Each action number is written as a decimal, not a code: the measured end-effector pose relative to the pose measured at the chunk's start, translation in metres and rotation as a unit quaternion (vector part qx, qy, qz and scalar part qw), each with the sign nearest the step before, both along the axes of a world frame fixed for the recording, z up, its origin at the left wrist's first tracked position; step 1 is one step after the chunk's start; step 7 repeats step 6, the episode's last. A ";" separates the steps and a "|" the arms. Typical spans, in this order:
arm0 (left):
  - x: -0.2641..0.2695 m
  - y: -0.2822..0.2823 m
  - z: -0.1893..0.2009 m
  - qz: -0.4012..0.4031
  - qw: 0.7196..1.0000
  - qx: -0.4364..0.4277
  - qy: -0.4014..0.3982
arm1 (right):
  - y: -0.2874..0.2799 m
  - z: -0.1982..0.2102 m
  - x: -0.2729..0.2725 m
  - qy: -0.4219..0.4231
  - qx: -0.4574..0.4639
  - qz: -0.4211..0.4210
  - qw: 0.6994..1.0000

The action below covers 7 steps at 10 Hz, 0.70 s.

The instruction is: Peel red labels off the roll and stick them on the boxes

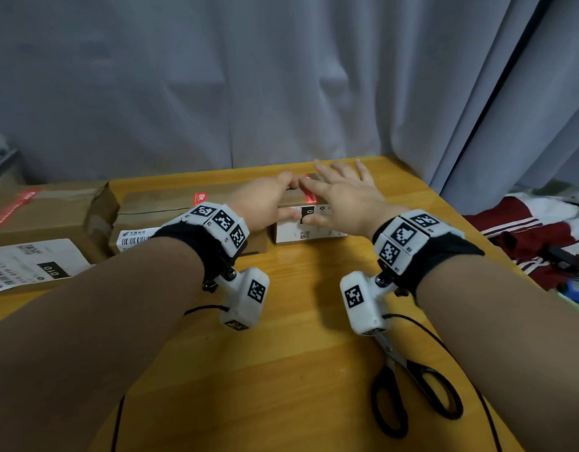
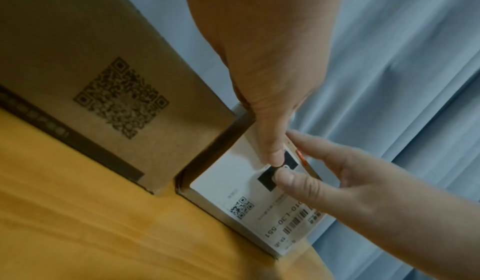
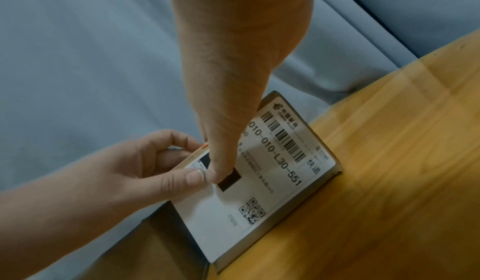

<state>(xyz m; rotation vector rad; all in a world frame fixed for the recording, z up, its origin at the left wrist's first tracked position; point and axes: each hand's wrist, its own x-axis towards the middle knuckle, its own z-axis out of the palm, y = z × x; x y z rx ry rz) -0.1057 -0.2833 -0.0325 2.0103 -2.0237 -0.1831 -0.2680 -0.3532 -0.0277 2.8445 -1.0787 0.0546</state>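
Note:
A small cardboard box with a white shipping label stands at the table's far side. A red label lies over its top; only the label's end shows at the edge in the left wrist view. My left hand grips the box's left part, fingers curled over the top and thumb on the front face. My right hand lies flat on the top with fingers spread straight, and its thumb presses the front face beside the left thumb. No label roll is in view.
A middle box and a large left box carry red labels and stand left of the small one. Black scissors lie on the wooden table under my right forearm. Red and white clothes lie off the right edge. A grey curtain hangs behind.

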 end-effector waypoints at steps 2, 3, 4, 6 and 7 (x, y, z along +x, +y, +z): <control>0.008 0.000 0.001 0.011 0.999 0.006 -0.037 | -0.011 0.001 0.010 -0.031 0.017 -0.010 0.999; 0.008 0.001 0.002 0.015 0.999 -0.007 -0.050 | -0.016 -0.002 0.003 -0.044 -0.006 -0.013 0.999; 0.007 0.004 0.001 0.025 0.999 -0.005 -0.046 | -0.013 -0.005 0.003 -0.048 0.004 -0.009 0.999; 0.018 0.020 0.022 0.015 0.998 -0.002 -0.063 | 0.005 0.005 0.004 -0.109 0.051 -0.031 0.992; 0.018 0.020 0.022 0.015 0.998 -0.002 -0.063 | 0.005 0.005 0.004 -0.109 0.051 -0.031 0.992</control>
